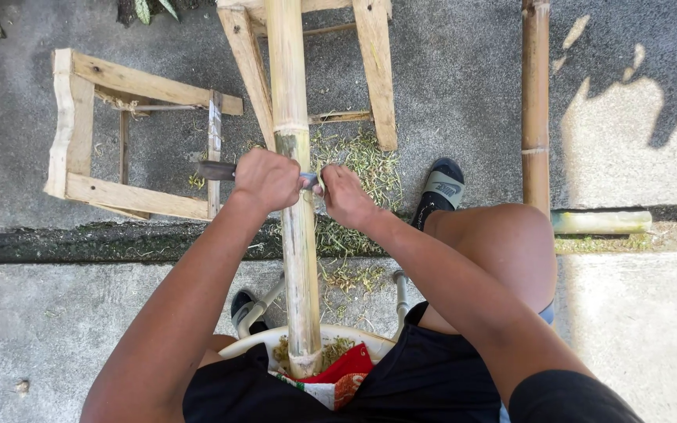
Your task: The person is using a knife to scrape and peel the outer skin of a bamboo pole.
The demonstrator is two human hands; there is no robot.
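A long bamboo pole [289, 78] runs from a wooden stand at the top down to my lap, its lower part scraped pale. A knife [215, 170] lies crosswise over the pole, its dark end sticking out to the left. My left hand [266, 179] is closed on the knife at the left side of the pole. My right hand [345, 196] grips the knife's other end just right of the pole. Green shavings [362, 160] lie on the ground beneath.
A wooden stand [376, 74] props the pole at the top. A second wooden frame [131, 82] lies on the concrete at left. Another bamboo pole [535, 102] lies at right, with a short pale piece [601, 222] beside it. My sandalled foot [440, 188] rests right of the shavings.
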